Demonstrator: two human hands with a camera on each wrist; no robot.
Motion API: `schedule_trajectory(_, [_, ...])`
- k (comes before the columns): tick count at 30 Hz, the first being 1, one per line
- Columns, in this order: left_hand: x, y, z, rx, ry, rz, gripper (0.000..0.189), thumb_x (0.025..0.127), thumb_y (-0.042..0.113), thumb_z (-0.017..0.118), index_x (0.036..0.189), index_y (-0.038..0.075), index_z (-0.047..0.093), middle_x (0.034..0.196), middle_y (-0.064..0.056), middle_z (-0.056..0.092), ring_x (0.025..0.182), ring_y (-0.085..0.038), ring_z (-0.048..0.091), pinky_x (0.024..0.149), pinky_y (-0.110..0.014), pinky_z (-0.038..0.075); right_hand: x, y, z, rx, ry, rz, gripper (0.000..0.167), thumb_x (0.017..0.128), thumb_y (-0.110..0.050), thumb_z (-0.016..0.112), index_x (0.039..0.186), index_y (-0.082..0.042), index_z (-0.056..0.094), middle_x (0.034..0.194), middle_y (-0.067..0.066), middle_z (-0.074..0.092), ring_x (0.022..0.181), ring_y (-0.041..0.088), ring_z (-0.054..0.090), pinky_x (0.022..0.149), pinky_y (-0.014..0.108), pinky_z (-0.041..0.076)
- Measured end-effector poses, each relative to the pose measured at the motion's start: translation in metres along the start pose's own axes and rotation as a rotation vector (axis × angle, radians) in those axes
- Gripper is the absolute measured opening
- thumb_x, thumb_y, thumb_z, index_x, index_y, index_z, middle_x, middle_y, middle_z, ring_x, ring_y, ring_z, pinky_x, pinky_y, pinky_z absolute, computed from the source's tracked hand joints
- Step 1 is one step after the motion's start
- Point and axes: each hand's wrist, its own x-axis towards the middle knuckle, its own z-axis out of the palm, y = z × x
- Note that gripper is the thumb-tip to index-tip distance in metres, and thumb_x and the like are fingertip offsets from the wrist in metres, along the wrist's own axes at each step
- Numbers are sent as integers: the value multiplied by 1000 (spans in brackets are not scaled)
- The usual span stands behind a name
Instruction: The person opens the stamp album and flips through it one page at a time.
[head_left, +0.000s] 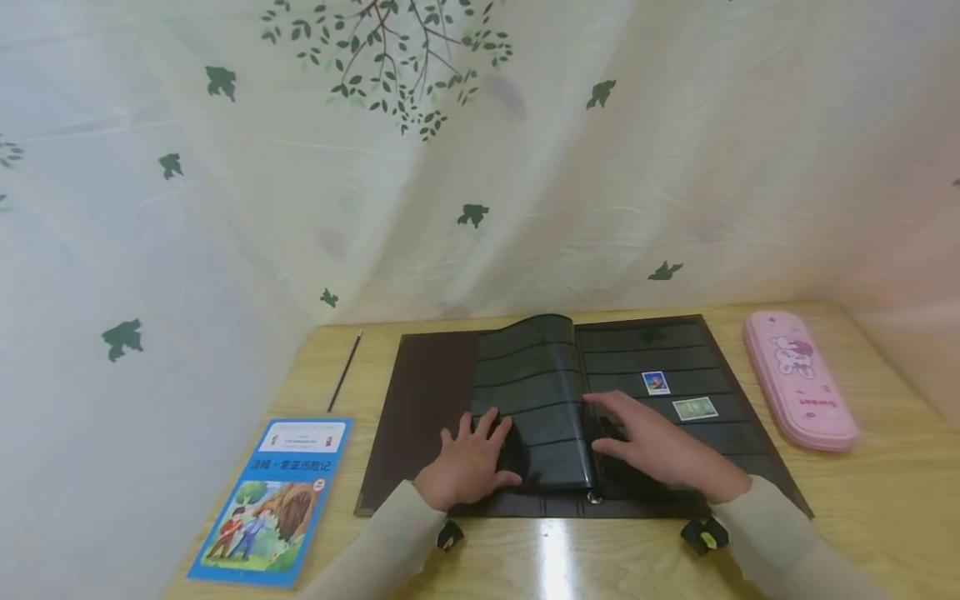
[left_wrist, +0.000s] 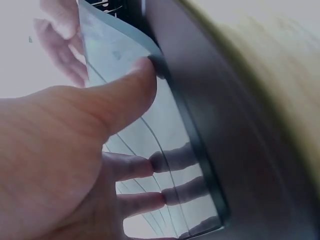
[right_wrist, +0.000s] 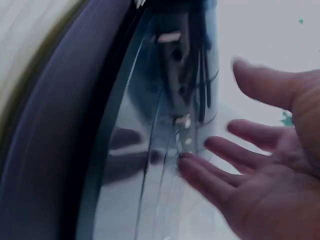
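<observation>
A stamp album with a dark brown cover (head_left: 431, 383) lies spread on the wooden table. Its glossy black left page (head_left: 525, 367) bulges up near the ring spine. My left hand (head_left: 465, 471) rests on that page's lower left part, fingers spread; their reflections meet the fingertips in the left wrist view. Over the spine, my right hand (head_left: 660, 442) has its fingers loosely extended and holds nothing. In the right wrist view, metal rings (right_wrist: 182, 121) show beside its fingertips. The black right page (head_left: 637, 342) carries a blue stamp (head_left: 656, 382) and a green stamp (head_left: 695, 408) in its strips.
Left of the album lie a blue picture-covered book (head_left: 300, 508) and a thin dark pencil (head_left: 345, 371). A pink pencil case (head_left: 798, 379) lies to the right. Behind the table hangs a pale curtain (head_left: 555, 250) with leaf and bird prints.
</observation>
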Motion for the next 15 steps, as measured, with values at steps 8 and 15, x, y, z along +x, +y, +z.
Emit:
schedule_trajectory(8, [-2,3,2,-24,21,-14,80,84,57,60,148,17,34,151,-12,26,127,-57,26,85,-70,34,-4,15,1,-49,-118,-10,82,86,-41,68,147,-3,30,146,21,33,131,42,31,98,57,32])
schedule_trajectory(15, [-4,5,-3,-66,24,-30,79,82,51,65,146,15,37,151,-12,28,127,-55,28,83,-69,36,-6,10,1,-49,-121,-34,79,87,-35,68,149,-7,28,150,18,27,132,42,29,98,57,32])
